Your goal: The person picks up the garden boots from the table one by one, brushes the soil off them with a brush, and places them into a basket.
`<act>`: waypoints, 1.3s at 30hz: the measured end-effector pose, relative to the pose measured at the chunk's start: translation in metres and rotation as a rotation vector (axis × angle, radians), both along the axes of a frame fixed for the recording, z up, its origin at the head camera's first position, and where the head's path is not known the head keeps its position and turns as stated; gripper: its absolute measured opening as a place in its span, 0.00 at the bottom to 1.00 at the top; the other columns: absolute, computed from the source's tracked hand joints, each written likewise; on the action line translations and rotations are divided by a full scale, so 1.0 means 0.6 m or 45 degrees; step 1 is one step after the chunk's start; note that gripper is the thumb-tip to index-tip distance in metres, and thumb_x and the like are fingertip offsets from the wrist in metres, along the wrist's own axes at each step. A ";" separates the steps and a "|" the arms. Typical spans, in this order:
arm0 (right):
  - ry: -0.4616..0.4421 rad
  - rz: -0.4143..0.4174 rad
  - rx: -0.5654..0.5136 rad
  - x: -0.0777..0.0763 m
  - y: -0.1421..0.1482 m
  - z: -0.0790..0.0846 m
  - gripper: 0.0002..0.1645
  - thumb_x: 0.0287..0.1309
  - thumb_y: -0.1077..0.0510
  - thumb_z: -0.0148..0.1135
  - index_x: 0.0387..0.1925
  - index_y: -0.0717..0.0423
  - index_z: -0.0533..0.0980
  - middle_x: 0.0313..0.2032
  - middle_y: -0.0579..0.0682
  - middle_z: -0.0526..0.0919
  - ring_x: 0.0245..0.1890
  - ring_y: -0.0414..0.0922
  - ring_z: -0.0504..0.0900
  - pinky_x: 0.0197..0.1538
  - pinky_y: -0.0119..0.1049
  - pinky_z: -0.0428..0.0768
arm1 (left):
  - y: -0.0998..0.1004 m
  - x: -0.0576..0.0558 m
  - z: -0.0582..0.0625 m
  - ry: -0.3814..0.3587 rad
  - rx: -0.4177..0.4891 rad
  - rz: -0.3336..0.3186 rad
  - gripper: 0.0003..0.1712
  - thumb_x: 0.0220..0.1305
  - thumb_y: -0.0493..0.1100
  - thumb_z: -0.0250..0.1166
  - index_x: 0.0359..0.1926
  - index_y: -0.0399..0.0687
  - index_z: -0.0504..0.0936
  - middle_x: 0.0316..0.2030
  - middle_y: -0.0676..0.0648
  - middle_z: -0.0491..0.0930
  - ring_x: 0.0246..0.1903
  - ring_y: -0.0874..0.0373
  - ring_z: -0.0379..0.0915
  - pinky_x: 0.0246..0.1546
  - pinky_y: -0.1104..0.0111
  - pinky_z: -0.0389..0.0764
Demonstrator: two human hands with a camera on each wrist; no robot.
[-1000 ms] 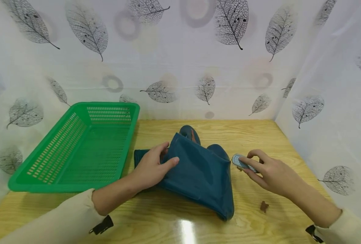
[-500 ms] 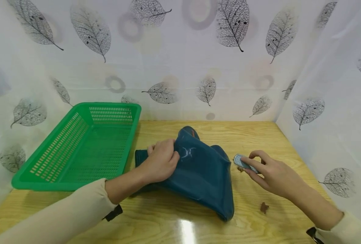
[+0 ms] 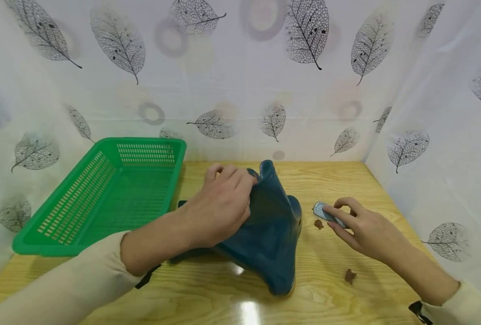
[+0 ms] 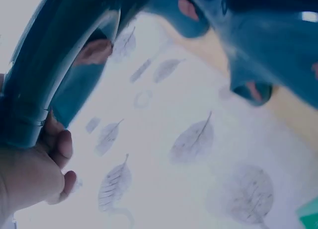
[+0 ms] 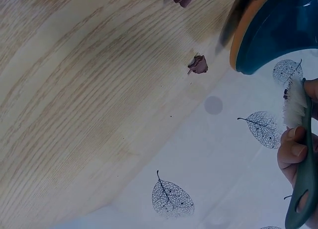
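Observation:
A dark blue, glossy rubber boot [image 3: 273,253] lies on the table with its floppy shaft pulled up and creased. My left hand [image 3: 222,207] grips the shaft's top edge; in the left wrist view the fingers curl behind the blue shaft [image 4: 30,100]. Behind it, a second boot shows only in part. Tan sole edging [image 5: 247,28] appears in the right wrist view. To the right of the boots, my right hand [image 3: 360,228] holds a small brush [image 3: 326,212] with a green handle and white bristles [image 5: 296,107], apart from the boots.
A green plastic basket [image 3: 102,248] with slotted walls stands on the left. Two reddish-brown crumpled scraps, one near the brush [image 3: 318,224] and the other nearer the front [image 3: 350,276], lie on the wooden table [image 3: 326,298]. A leaf-patterned white curtain [image 3: 232,90] encloses the back and sides.
My left hand has moved from loosely touching the boot to gripping its shaft, then lifted it up and to the right, so the shaft folds upward. My right hand and brush have barely moved.

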State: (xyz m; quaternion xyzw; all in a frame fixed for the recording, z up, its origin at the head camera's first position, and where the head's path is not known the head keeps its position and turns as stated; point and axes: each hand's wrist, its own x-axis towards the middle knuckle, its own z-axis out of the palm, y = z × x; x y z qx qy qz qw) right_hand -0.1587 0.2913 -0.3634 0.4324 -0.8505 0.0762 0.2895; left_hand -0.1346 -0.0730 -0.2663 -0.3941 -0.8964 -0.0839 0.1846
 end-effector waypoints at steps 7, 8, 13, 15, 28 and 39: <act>-0.002 -0.013 -0.003 0.001 0.002 0.000 0.30 0.77 0.40 0.41 0.53 0.55 0.82 0.41 0.52 0.77 0.19 0.31 0.67 0.20 0.22 0.64 | -0.003 0.008 0.027 0.361 -0.149 -0.176 0.11 0.72 0.34 0.47 0.47 0.43 0.76 0.41 0.48 0.74 0.42 0.52 0.65 0.54 0.51 0.56; -0.001 -0.013 -0.005 0.001 0.003 0.000 0.30 0.77 0.40 0.41 0.53 0.55 0.82 0.41 0.52 0.77 0.19 0.31 0.67 0.20 0.22 0.64 | -0.004 0.009 0.032 0.371 -0.177 -0.191 0.11 0.73 0.35 0.47 0.48 0.44 0.75 0.41 0.49 0.74 0.42 0.52 0.65 0.54 0.51 0.56; 0.007 -0.012 -0.008 0.002 0.004 0.001 0.30 0.77 0.40 0.41 0.53 0.55 0.82 0.41 0.52 0.77 0.19 0.32 0.68 0.20 0.22 0.64 | -0.013 0.013 0.054 0.412 -0.297 -0.273 0.08 0.76 0.38 0.51 0.50 0.45 0.74 0.43 0.49 0.75 0.43 0.52 0.63 0.50 0.56 0.56; 0.005 -0.012 -0.008 0.004 0.005 0.002 0.30 0.77 0.41 0.41 0.53 0.55 0.82 0.41 0.52 0.77 0.19 0.32 0.68 0.20 0.22 0.64 | -0.013 0.014 0.057 0.483 -0.318 -0.320 0.08 0.76 0.39 0.51 0.49 0.45 0.74 0.44 0.49 0.76 0.42 0.52 0.64 0.47 0.59 0.60; -0.069 -0.004 -0.008 0.019 -0.003 0.002 0.30 0.77 0.41 0.40 0.54 0.54 0.82 0.42 0.51 0.76 0.21 0.30 0.67 0.22 0.21 0.66 | -0.042 0.029 0.036 0.556 -0.202 -0.489 0.17 0.76 0.40 0.39 0.46 0.45 0.75 0.37 0.50 0.77 0.33 0.54 0.67 0.36 0.67 0.70; -0.183 0.132 -0.056 0.042 -0.051 0.005 0.26 0.76 0.43 0.45 0.53 0.54 0.82 0.44 0.49 0.76 0.20 0.29 0.70 0.24 0.18 0.69 | -0.056 0.069 0.011 0.611 0.068 -0.712 0.17 0.72 0.33 0.50 0.24 0.49 0.72 0.19 0.55 0.67 0.21 0.60 0.55 0.26 0.71 0.56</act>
